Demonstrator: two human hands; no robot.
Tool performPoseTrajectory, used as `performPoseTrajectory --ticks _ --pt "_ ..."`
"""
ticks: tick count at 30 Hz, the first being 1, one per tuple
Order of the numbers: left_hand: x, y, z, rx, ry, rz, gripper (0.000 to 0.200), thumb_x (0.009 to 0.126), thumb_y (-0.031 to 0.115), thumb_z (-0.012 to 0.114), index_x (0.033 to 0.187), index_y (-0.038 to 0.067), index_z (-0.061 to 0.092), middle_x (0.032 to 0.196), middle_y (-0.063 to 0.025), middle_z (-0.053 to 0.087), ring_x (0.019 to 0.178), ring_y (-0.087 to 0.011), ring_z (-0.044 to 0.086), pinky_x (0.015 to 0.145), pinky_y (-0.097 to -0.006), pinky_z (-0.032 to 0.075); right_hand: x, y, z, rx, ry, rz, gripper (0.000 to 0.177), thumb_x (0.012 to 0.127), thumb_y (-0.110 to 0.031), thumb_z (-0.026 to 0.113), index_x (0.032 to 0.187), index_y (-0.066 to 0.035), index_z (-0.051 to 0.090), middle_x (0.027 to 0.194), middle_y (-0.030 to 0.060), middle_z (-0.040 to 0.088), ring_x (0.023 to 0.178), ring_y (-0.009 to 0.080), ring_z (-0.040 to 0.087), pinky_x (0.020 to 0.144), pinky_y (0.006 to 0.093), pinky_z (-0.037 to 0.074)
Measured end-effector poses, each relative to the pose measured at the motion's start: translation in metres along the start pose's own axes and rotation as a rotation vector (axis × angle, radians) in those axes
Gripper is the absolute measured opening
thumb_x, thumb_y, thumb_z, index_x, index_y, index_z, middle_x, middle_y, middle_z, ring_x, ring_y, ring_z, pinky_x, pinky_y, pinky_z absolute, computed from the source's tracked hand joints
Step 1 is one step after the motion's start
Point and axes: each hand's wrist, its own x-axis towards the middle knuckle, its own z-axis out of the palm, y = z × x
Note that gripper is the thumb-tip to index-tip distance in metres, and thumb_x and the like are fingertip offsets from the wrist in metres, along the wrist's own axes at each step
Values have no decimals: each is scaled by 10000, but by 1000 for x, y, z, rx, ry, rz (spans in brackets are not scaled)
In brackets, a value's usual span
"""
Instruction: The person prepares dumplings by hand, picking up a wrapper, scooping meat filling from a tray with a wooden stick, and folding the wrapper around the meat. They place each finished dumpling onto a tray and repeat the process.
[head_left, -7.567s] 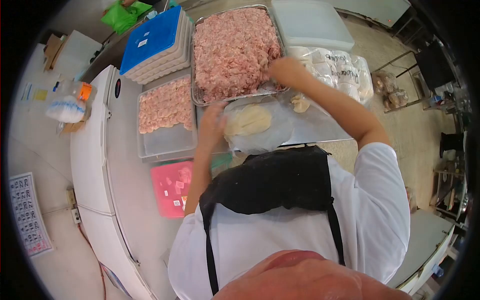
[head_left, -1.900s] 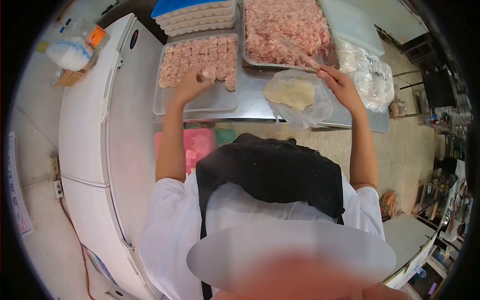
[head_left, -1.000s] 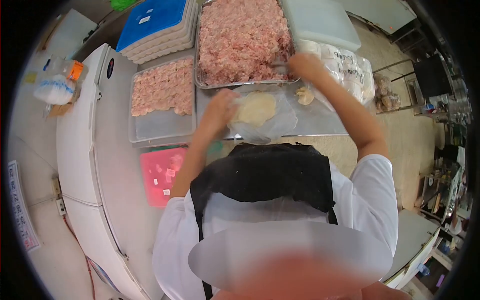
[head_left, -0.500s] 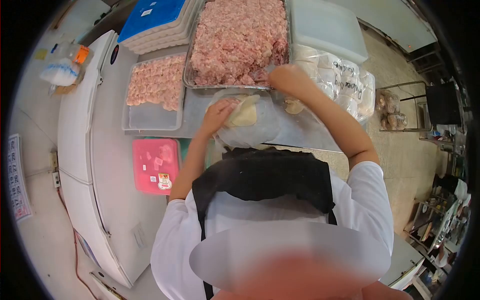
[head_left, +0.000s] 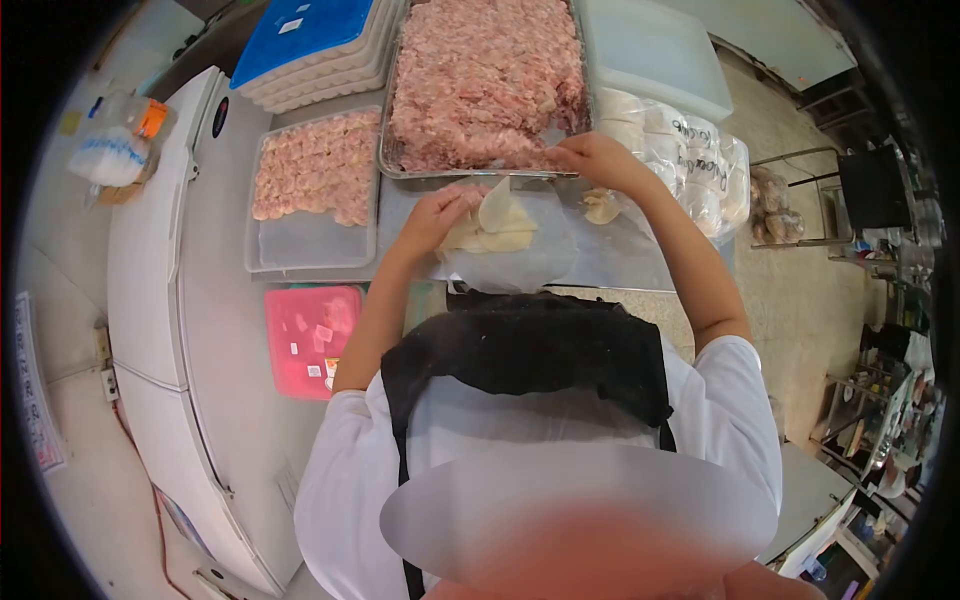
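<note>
My left hand (head_left: 448,214) is closed on a thin, pale dough wrapper (head_left: 496,207), lifted above more flat wrappers (head_left: 503,238) on a clear plastic sheet. My right hand (head_left: 592,158) is at the near right corner of a clear tray (head_left: 450,172) heaped with ground meat (head_left: 480,80). Its fingers are bunched at the meat's edge; whether they hold any is too small to tell. A small crumpled piece of dough (head_left: 600,206) lies on the metal table just below my right hand.
At left, a tray (head_left: 310,250) holds rows of filled pieces; behind it are stacked trays with a blue lid (head_left: 300,35). Wrapped white packages (head_left: 690,160) and a translucent container (head_left: 655,60) stand at right. A pink lid (head_left: 310,335) lies lower left, beside a white freezer (head_left: 230,300).
My left hand has raised a wrapper off the others and moved slightly right. The fingers of my right hand still stay by the tray's corner. The whole view has shifted slightly.
</note>
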Motion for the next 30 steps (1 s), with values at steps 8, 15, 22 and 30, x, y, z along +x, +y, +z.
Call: performPoseTrajectory --ticks 8,15,22,30 --pt "24 2 -29 325 -134 229 211 882 190 606 987 32 698 1023 -73 668 922 -194 612 859 -297 454 -7 -41 6 532 265 256 446 913 -441 574 754 -29 639 573 -31 448 544 67 444 500 254 348" --pt "61 14 -47 -1091 -221 -89 620 895 494 493 1238 -22 531 1245 -170 574 1152 -321 538 1036 -415 383 -9 -74 18 791 399 302 400 907 -421 597 730 -64 617 598 -63 441 529 40 367 469 215 256" --pt "94 77 -24 -1578 57 -109 731 901 601 388 1320 3 423 1359 -205 441 1243 -360 430 1065 -534 307 15 -77 49 460 635 34 298 927 -305 574 901 -16 646 741 41 599 672 158 571 581 318 429" --pt "119 34 -28 -1381 376 -85 672 879 643 409 1191 50 465 1242 -128 489 1181 -283 430 1011 -430 327 -23 -106 -8 -339 297 119 316 924 -228 551 1166 -30 599 1045 213 631 921 376 604 791 402 492"
